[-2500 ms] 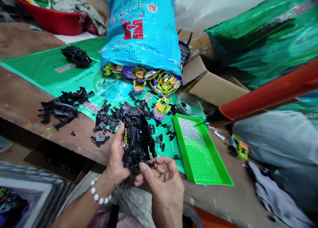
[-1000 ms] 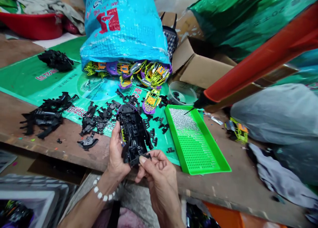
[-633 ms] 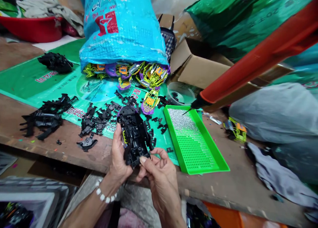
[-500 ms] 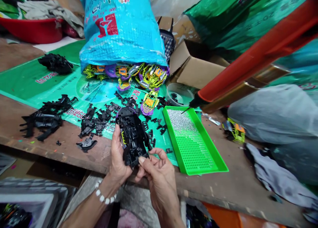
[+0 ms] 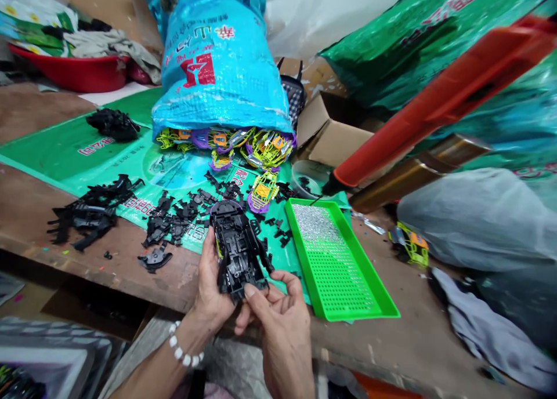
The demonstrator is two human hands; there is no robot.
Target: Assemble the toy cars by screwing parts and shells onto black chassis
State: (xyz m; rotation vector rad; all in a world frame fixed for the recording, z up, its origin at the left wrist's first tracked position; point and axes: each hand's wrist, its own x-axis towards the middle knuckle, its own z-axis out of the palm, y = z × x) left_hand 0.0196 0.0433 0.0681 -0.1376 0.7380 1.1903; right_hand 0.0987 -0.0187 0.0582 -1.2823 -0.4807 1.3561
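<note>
A black toy car body (image 5: 238, 245) with a purple rim lies across my hands, its underside facing up. My left hand (image 5: 213, 286) wraps its left side and lower end. Thumb and fingers of my right hand (image 5: 278, 306) pinch its near right corner; whether a smaller part is also between them I cannot tell. Beyond the car body, small black plastic parts (image 5: 176, 216) are strewn over the green sheet (image 5: 61, 149). To the right stands a green perforated tray (image 5: 348, 277) with many small silver screws (image 5: 314, 222) in its far end.
A blue sack (image 5: 221, 86) spills yellow and purple toy car shells (image 5: 263, 190). A red-handled screwdriver (image 5: 418, 106) slants above the tray's far end. Larger black parts (image 5: 93, 213) are at left. A cardboard box (image 5: 335, 135), a clear tub (image 5: 304, 178) and a grey cloth (image 5: 483, 329) lie around.
The view has tilted, so the bench sits slightly lower in the picture. Both hands still hold the car body, with hardly any change in grip.
</note>
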